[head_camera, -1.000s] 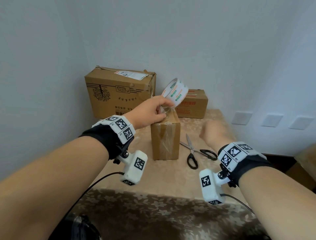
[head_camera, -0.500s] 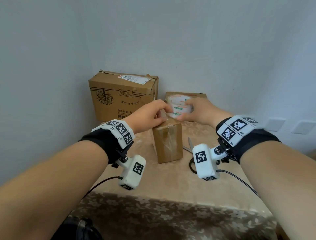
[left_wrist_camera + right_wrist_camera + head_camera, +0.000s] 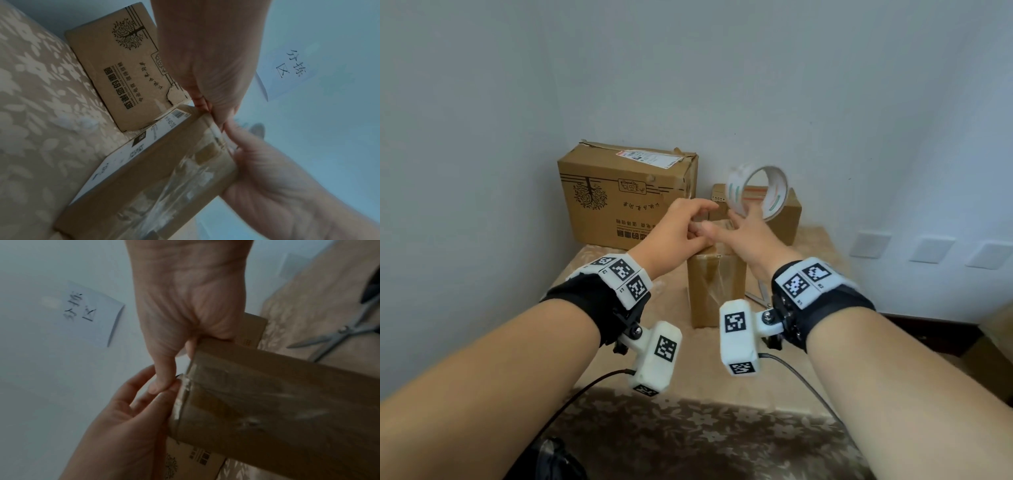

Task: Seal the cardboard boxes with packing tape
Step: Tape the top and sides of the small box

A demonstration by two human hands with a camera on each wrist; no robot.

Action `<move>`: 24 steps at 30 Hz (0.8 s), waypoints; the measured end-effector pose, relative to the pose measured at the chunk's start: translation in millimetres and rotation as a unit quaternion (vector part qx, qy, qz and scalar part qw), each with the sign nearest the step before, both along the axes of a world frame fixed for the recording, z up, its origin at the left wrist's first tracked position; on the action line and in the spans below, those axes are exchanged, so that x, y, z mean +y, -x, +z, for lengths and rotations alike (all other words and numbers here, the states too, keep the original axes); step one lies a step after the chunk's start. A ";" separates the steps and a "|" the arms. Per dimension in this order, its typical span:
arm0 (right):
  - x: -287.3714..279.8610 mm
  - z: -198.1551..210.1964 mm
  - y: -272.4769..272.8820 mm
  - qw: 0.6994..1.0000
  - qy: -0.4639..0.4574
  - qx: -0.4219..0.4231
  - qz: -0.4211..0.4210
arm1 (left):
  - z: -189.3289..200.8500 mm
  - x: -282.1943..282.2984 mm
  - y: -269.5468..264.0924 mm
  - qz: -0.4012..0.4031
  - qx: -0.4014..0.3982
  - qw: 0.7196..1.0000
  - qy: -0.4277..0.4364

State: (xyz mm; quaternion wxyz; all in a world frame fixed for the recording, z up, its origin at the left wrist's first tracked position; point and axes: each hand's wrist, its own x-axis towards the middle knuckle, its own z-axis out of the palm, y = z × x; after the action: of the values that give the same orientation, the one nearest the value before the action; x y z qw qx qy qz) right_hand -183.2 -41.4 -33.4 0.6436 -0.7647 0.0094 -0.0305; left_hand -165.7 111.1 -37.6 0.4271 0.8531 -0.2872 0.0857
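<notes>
A small upright cardboard box (image 3: pixel 715 294) stands mid-table, with clear tape down its front face (image 3: pixel 164 170) (image 3: pixel 277 402). My left hand (image 3: pixel 678 229) curls over the box's top near edge and pinches the tape there (image 3: pixel 205 56). My right hand (image 3: pixel 750 240) reaches over the box top, its thumb against the same edge beside the left fingers (image 3: pixel 189 296). The tape roll (image 3: pixel 777 200), white with green and orange print, stands lifted on the right hand's fingers beyond the box. How those fingers hold it is hidden.
A large printed carton (image 3: pixel 626 195) stands against the wall at the back left, and a smaller box (image 3: pixel 787 219) behind the roll. Scissors (image 3: pixel 339 335) lie on the beige floral tablecloth (image 3: pixel 619 359), right of the box. A handwritten paper note (image 3: pixel 92 313) hangs on the wall.
The right hand came over from near the scissors, took the roll at the box top, and has now lifted it up and back. The left hand stayed at the box's top edge.
</notes>
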 end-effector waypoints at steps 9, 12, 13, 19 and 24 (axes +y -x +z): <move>-5.4 -16.3 -9.6 0.998 -0.052 0.019 -0.001 | 20.1 -11.4 -6.6 0.060 0.059 0.994 -0.070; -6.4 -18.9 -8.9 0.999 -0.034 0.024 -0.009 | 20.3 -9.6 -12.3 0.095 0.006 0.985 -0.143; -6.3 -19.7 -8.8 0.999 -0.026 0.027 -0.012 | 20.0 -5.9 -13.7 0.102 0.008 0.984 -0.143; 2.0 -13.4 -8.8 0.999 -0.006 0.014 -0.041 | 18.2 9.6 -7.8 0.094 0.053 0.991 -0.077; 8.0 -10.2 -5.7 0.996 0.049 -0.014 -0.067 | 21.7 2.0 -8.0 0.088 0.071 0.990 -0.083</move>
State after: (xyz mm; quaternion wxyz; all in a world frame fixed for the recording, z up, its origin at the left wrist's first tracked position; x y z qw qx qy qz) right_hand -177.5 -33.4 -43.6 0.6016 -0.7927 0.0501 -0.0846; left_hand -157.7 113.1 -15.9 0.3651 0.9114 -0.1862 0.0380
